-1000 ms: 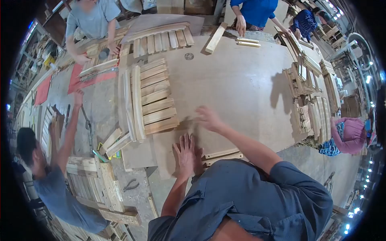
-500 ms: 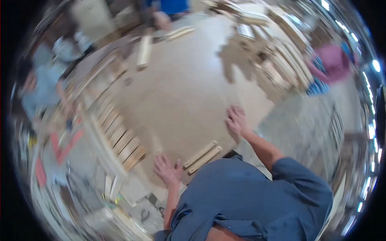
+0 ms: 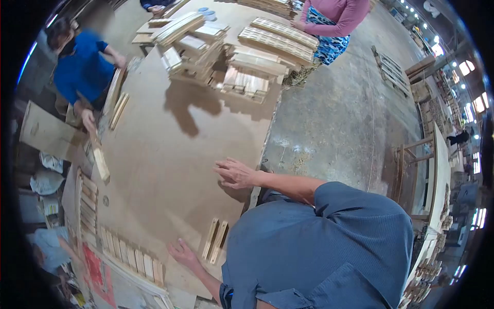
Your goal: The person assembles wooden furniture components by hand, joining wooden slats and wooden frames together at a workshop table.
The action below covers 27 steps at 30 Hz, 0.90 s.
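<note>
Two short pale wooden slats [image 3: 215, 240] lie side by side, touching along their length, on the near part of a large pale plywood desk [image 3: 170, 144]. Their long axis runs away from the person's body toward the far end of the desk, and in the head view the far ends lean slightly to the right. The left hand [image 3: 182, 253] rests just beside the slats on their left, palm down with the fingers spread; its grip is wide and holds nothing. The right hand [image 3: 234, 172] is farther up the desk, near its right edge and well apart from the slats. Its fingers are stretched out flat and its grip is also wide and empty; whether the palm touches the surface cannot be told. Left of the left hand, a slatted wooden panel [image 3: 128, 257] lies along the desk's near-left side. At the far end stand stacks of pale wooden slatted panels [image 3: 247, 56], with a person in a pink top [image 3: 334, 15] beside them. A person in a blue shirt [image 3: 82, 67] works at the left edge, one hand on a thick wooden block [image 3: 100, 162].
</note>
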### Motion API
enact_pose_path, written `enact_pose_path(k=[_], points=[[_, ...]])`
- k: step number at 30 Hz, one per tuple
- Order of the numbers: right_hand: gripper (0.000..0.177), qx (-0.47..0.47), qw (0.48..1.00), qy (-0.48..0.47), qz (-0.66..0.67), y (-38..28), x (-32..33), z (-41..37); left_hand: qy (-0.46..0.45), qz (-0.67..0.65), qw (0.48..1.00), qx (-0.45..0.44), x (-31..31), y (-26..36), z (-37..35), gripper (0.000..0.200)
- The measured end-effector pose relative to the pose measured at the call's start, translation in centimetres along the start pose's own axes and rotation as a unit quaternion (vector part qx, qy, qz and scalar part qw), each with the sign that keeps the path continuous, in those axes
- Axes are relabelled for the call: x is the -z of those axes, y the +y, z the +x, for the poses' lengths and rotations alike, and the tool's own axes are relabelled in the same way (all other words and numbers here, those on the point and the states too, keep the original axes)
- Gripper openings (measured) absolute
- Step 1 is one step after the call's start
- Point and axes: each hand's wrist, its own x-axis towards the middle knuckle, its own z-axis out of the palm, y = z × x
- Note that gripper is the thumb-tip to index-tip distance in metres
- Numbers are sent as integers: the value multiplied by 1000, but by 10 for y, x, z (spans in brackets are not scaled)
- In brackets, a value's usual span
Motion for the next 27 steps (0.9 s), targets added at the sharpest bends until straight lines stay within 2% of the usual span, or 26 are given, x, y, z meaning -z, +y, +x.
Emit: enact_pose_path(k=[1,3,5,6,8,10,11,13,14,16,17,19,20,22,23,25,27], points=[[69,-4,1000,6,0,23,15,-10,-24,24,999,-11,-3,35,-2,62],[67,-63,991,118,-1,75,57,-35,-48,49,997,-26,-32,92,-11,61],[64,-140,960,241,-16,128,137,-52,-67,-45,997,-4,-72,135,-24,64],[64,-204,916,341,-41,176,151,-65,-71,-37,997,-7,-90,161,-30,64],[76,-345,842,406,-85,240,212,-92,-144,143,974,-103,-128,212,-39,71],[85,-386,805,434,-121,296,271,-115,-193,122,962,-148,-172,240,-43,79],[85,-386,806,432,-118,321,295,-123,-192,125,963,-145,-191,256,-51,79],[99,-431,806,398,-76,358,330,-132,-95,241,948,-182,-220,281,-68,82],[99,-434,806,396,-76,372,341,-133,-98,243,948,-182,-224,284,-67,82],[114,-429,828,332,-142,392,365,-126,-111,212,959,-152,-227,282,-62,86],[114,-429,828,332,-140,402,375,-119,-110,214,959,-152,-227,282,-62,86],[125,-410,857,228,-215,419,393,-103,-114,214,956,-164,-226,286,-61,87],[125,-412,855,230,-213,428,402,-93,-113,216,955,-167,-227,287,-60,87],[133,-380,876,154,-256,437,416,-78,-112,225,954,-162,-227,286,-60,88],[133,-382,874,154,-258,438,422,-70,-114,224,954,-164,-226,286,-59,88],[139,-403,869,43,-285,450,435,-47,-118,246,948,-165,-227,290,-60,85],[142,-385,879,15,-282,464,443,-25,-111,225,954,-166,-230,293,-60,84]])
